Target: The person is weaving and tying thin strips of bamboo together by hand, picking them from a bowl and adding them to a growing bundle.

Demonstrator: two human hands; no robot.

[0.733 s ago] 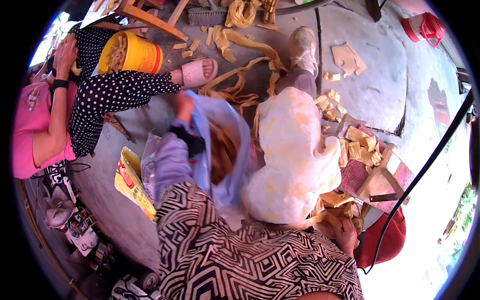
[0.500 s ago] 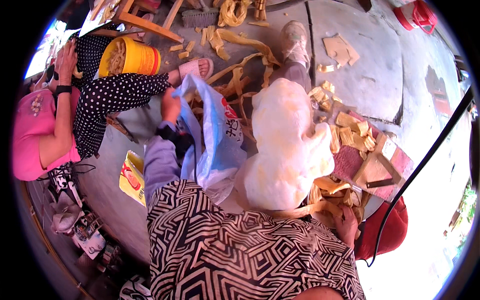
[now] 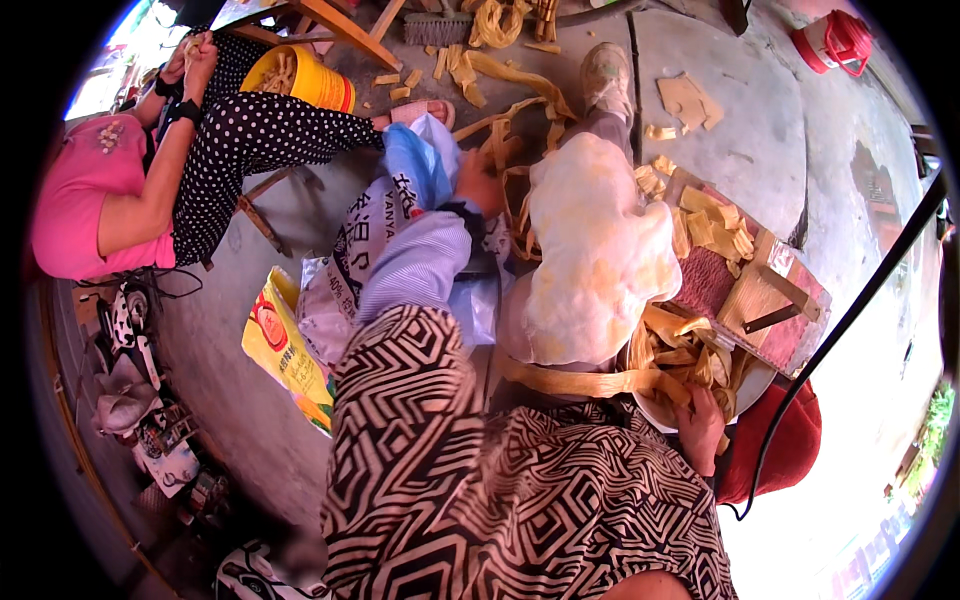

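Tan strip point(image 3: 590, 383): is lying across the lap, its right end reaching the bowl's point(image 3: 757, 386) near edge.
Right hand point(image 3: 703, 420): is pinching that end, fingers nearly closed, seemingly keeping it from slipping.
Left hand point(image 3: 480, 185): is hovering blurred beside the blue-white bag point(image 3: 415, 165); its grip cannot be told.
White cover point(image 3: 605, 250): is draping the leg, presumably protecting clothing.

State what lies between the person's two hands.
In the head view, a white, yellow-patched cover lies between the left hand and the right hand, with tan strips nearer the right hand.
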